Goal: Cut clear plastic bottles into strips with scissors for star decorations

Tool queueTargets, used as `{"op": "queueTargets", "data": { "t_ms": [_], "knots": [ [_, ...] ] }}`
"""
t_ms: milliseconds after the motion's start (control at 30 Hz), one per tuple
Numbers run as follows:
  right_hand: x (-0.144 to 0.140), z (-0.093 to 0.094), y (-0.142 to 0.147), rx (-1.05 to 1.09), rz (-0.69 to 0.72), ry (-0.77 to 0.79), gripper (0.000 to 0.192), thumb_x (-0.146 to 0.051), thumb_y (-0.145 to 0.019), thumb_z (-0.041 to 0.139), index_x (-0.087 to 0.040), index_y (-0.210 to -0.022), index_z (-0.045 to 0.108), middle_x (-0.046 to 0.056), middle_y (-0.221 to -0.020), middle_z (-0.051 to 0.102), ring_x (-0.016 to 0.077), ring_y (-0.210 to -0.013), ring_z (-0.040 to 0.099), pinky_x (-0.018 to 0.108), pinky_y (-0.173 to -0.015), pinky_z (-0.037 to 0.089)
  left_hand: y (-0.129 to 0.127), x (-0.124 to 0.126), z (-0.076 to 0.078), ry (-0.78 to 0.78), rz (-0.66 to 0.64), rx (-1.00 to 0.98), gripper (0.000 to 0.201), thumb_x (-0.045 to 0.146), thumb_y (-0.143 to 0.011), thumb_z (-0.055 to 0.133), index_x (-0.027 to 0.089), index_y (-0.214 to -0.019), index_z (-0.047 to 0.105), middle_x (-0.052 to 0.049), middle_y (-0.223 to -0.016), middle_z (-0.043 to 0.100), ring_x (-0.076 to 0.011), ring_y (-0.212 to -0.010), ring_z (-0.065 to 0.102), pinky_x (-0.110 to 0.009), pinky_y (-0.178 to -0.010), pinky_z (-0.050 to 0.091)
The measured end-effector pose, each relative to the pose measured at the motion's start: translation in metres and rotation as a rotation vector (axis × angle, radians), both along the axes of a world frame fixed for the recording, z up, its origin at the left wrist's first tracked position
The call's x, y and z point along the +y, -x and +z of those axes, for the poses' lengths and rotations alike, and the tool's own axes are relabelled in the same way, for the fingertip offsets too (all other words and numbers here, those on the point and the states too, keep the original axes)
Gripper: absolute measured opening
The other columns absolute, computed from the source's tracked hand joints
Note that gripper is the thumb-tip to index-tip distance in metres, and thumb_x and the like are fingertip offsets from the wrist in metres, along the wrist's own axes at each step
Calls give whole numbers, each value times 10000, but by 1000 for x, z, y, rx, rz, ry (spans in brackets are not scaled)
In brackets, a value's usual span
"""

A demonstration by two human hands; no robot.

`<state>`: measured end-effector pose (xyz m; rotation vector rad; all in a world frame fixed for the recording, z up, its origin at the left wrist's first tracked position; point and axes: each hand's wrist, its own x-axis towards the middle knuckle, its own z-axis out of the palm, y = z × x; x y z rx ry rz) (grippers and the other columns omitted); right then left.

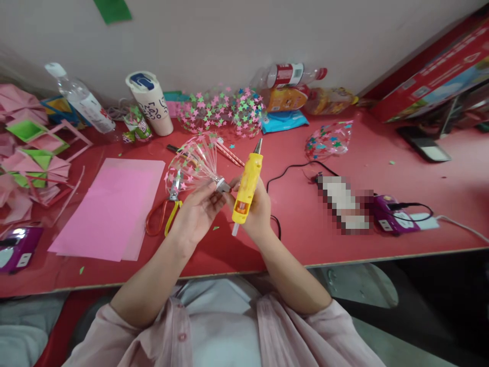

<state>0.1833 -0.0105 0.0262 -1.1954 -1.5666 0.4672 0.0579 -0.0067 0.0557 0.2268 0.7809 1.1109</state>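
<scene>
My left hand is closed on the gathered neck of a clear plastic ball with pink and green stars. A small grey band wraps that neck. A yellow glue gun is held in my right hand, its metal nozzle pointing up and away from me. A clear glue stick pokes from its rear. The right fingertips reach close to the grey band; whether they touch it I cannot tell. Beside my left hand lie scissors or pliers with red and yellow handles, partly covered by the ball.
Pink paper sheets lie to the left, near folded paper shapes. Bottles, a white tumbler and starred clear balls line the wall. A black cord crosses toward a purple power strip on the right.
</scene>
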Motion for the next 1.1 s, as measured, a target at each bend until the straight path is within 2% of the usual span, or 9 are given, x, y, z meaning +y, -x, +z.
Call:
{"op": "queueTargets", "data": {
  "t_ms": [167, 300, 467, 667, 833, 933, 1000, 1100],
  "knots": [
    [1, -8, 8, -149, -23, -26, 172, -291, -825, 575, -239, -755, 426, 22, -768, 544, 207, -746, 499, 352, -679, 396, 6, 0, -9, 79, 33, 10, 106, 122, -815, 579, 130, -729, 640, -3, -681, 643, -75, -610, 597, -184, -660, 513],
    [2, -21, 16, -266, 8, -109, 111, -231, -841, 514, -231, -767, 432, 42, -798, 564, 218, -785, 490, 353, -689, 368, 14, 1, -17, 174, 66, 24, 96, 129, -813, 571, 129, -739, 632, 0, -645, 640, -83, -554, 592, -198, -601, 511],
    [2, -28, 20, -331, 32, -131, 56, -215, -844, 509, -227, -798, 481, 59, -815, 579, 231, -803, 484, 361, -699, 358, 19, 3, -21, 196, 68, 89, 101, 93, -799, 562, 133, -734, 627, 3, -628, 645, -87, -524, 590, -192, -533, 485],
    [3, -23, 17, -290, 38, -102, 28, -219, -836, 509, -223, -808, 505, 59, -828, 588, 232, -812, 505, 365, -706, 385, 20, 3, -20, 120, 36, 110, 86, 64, -768, 600, 139, -734, 623, 11, -631, 648, -83, -546, 600, -185, -554, 505],
    [3, -8, 6, -140, 99, -75, 83, -305, -824, 589, -233, -840, 551, 74, -925, 615, 248, -906, 557, 403, -765, 452, 27, 4, -14, 33, 22, 84, 75, 84, -782, 599, 139, -779, 649, -17, -736, 701, -90, -659, 650, -181, -635, 534],
    [0, 5, -5, 13, 156, 32, 183, -414, -804, 628, -243, -840, 573, 69, -929, 629, 243, -918, 587, 396, -766, 486, 35, 5, -6, -12, 34, 58, 106, 85, -798, 575, 138, -830, 660, -41, -833, 726, -91, -723, 665, -187, -691, 544],
    [-5, 14, -14, 151, 186, 189, 238, -468, -804, 619, -240, -854, 573, 40, -844, 628, 198, -767, 601, 347, -658, 497, 41, 5, -1, -33, 32, 39, 125, 88, -809, 559, 143, -854, 662, -48, -873, 728, -90, -734, 663, -196, -709, 546],
    [-13, 26, -24, 286, 291, 387, 304, -511, -779, 645, -220, -842, 585, 5, -733, 604, 118, -537, 516, 271, -481, 440, 49, 5, 5, -72, 13, 41, 122, 120, -806, 572, 159, -877, 663, -53, -920, 720, -99, -744, 656, -217, -718, 546]
  ]
}}
